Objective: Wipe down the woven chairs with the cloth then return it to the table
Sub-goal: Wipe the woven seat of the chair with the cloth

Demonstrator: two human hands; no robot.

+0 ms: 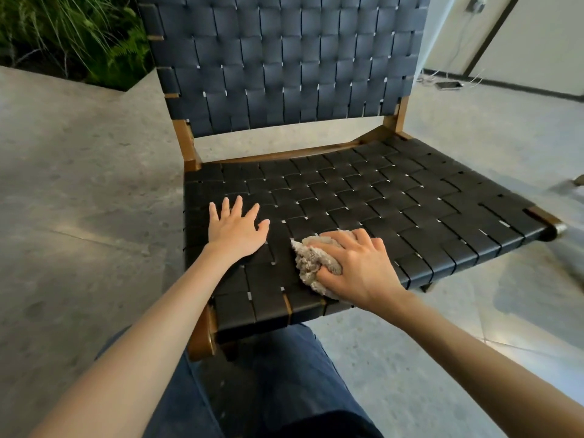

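A low woven chair with black straps and a brown wooden frame fills the middle of the view. Its backrest rises at the top. My left hand lies flat on the seat's front left part, fingers spread. My right hand grips a bunched beige cloth and presses it on the seat near the front edge. No table is in view.
Grey concrete floor surrounds the chair. Green plants grow at the top left. A wall with cables and a dark device on the floor lies at the top right. My knee in blue trousers is just before the seat.
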